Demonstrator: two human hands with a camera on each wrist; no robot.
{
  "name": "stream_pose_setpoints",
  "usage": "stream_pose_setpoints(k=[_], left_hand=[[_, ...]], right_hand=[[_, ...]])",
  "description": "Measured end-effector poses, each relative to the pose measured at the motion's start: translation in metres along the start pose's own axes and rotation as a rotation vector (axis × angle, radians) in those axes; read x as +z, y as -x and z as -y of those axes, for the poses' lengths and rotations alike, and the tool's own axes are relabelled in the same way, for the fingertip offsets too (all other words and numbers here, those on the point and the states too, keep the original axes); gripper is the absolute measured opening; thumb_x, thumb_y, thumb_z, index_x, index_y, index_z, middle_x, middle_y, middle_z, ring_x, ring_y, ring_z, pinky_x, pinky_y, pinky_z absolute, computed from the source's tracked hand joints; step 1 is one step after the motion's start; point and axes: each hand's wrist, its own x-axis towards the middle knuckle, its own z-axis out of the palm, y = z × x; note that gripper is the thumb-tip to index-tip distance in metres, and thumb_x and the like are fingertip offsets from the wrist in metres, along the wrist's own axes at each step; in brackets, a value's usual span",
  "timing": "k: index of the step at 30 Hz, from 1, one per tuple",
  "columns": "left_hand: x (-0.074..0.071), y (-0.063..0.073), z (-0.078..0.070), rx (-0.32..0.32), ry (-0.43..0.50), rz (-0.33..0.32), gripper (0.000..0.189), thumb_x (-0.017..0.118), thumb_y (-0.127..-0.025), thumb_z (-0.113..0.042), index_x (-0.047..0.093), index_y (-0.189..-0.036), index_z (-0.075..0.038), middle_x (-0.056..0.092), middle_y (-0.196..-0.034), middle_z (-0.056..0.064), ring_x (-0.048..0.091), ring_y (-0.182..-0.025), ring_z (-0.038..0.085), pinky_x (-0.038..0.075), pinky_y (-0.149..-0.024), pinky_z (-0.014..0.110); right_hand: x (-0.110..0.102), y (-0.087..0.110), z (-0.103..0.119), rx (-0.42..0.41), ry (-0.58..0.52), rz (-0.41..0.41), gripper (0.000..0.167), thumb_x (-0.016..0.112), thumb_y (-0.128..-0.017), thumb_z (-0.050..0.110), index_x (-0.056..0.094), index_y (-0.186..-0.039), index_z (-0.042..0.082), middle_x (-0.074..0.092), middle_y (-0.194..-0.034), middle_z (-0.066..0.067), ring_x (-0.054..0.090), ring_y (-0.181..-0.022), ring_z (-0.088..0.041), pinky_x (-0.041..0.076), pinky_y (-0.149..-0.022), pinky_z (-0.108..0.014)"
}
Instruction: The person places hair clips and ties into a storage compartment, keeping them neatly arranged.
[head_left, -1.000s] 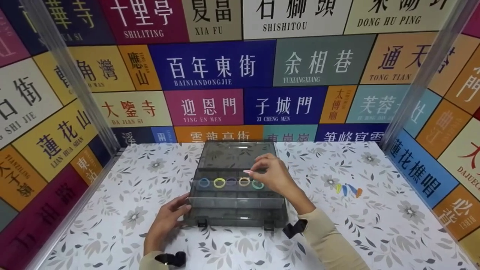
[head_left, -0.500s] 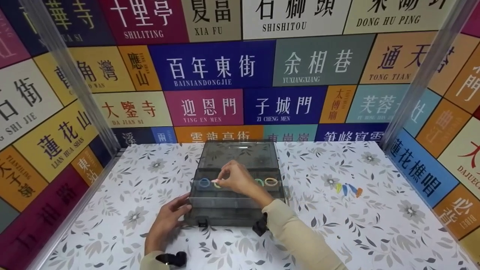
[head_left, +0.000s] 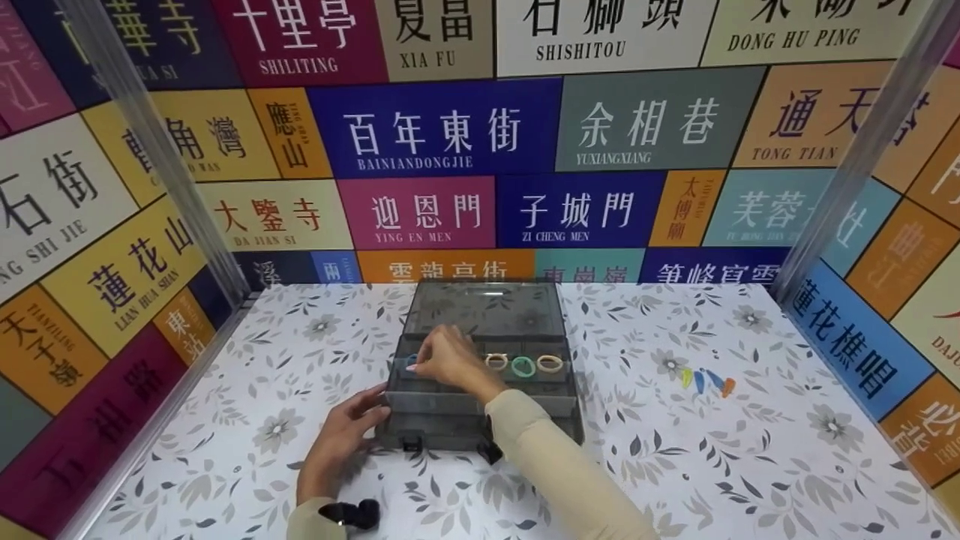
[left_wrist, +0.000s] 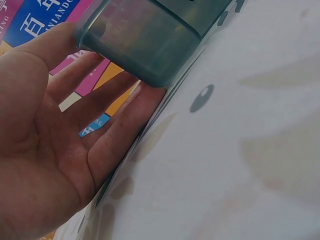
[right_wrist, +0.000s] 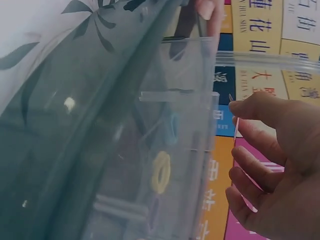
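Colored rings [head_left: 523,375] in translucent box [head_left: 450,431]

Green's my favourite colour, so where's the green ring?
In the head view, the green ring is inside the smoky see-through box, to the right of the right hand, between two beige rings.

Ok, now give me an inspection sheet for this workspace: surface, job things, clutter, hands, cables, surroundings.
Surface: white table with leaf and flower print.
Job's things: dark see-through box, lid open; coloured rings in a row inside; small pink piece.
Clutter: small coloured pieces lie loose right of the box.
Hands: left hand touches the box's left side; right hand pinches the pink piece.
Cables: nothing seen.
Surroundings: walls of coloured, lettered panels.
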Motion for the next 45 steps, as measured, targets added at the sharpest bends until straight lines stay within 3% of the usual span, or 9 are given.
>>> stream_pose_setpoints(k=[6,15,23,34,41,45], left_hand=[[0.001,0.0,-0.002,-0.001,0.035,0.004,0.051,0.068,-0.096,-0.022,0.055,-0.145,-0.02,0.053,-0.148,0.018,0.055,-0.131,0.037,0.058,-0.091,0.051],[0.001,0.001,-0.003,0.008,0.019,0.012,0.05,0.068,-0.096,-0.024,0.056,-0.144,-0.021,0.055,-0.146,0.018,0.057,-0.13,0.035,0.059,-0.089,0.05],[0.002,0.002,0.0,0.012,0.017,0.027,0.05,0.067,-0.097,-0.024,0.056,-0.145,-0.021,0.053,-0.148,0.017,0.052,-0.135,0.039,0.059,-0.089,0.051],[0.006,0.0,0.0,0.034,0.016,0.019,0.048,0.068,-0.096,-0.025,0.058,-0.143,-0.021,0.056,-0.145,0.017,0.056,-0.131,0.035,0.059,-0.088,0.049],[0.002,0.0,0.0,0.003,0.015,0.015,0.049,0.068,-0.096,-0.026,0.057,-0.143,-0.023,0.055,-0.147,0.016,0.055,-0.133,0.036,0.058,-0.092,0.051],[-0.001,0.0,0.001,-0.012,0.007,0.007,0.049,0.068,-0.096,-0.025,0.057,-0.143,-0.024,0.055,-0.147,0.015,0.056,-0.132,0.035,0.057,-0.093,0.051]], right_hand=[[0.009,-0.008,0.004,0.023,-0.026,0.016,0.016,0.082,-0.083,0.03,0.079,-0.072,0.019,0.07,-0.103,0.002,0.056,-0.119,-0.028,0.035,-0.117,-0.052],[0.026,-0.012,0.004,0.087,-0.048,0.035,0.015,0.085,-0.08,0.028,0.078,-0.071,0.018,0.069,-0.102,-0.002,0.054,-0.114,-0.026,0.031,-0.118,-0.056],[0.035,-0.012,0.006,0.086,0.061,0.062,0.02,0.087,-0.078,0.03,0.078,-0.069,0.015,0.07,-0.092,0.0,0.053,-0.108,-0.028,0.042,-0.101,-0.048],[0.04,-0.013,0.003,0.099,0.197,0.061,0.011,0.087,-0.075,0.027,0.081,-0.073,0.018,0.075,-0.098,0.001,0.055,-0.108,-0.027,0.042,-0.097,-0.044],[0.027,-0.01,0.003,0.003,0.079,0.097,0.01,0.087,-0.076,0.025,0.084,-0.084,0.02,0.077,-0.104,0.004,0.054,-0.105,-0.026,0.043,-0.096,-0.043],[0.013,-0.005,0.004,-0.088,0.011,0.09,0.011,0.083,-0.081,0.021,0.083,-0.091,0.017,0.072,-0.123,-0.002,0.056,-0.12,-0.027,0.039,-0.109,-0.046]])
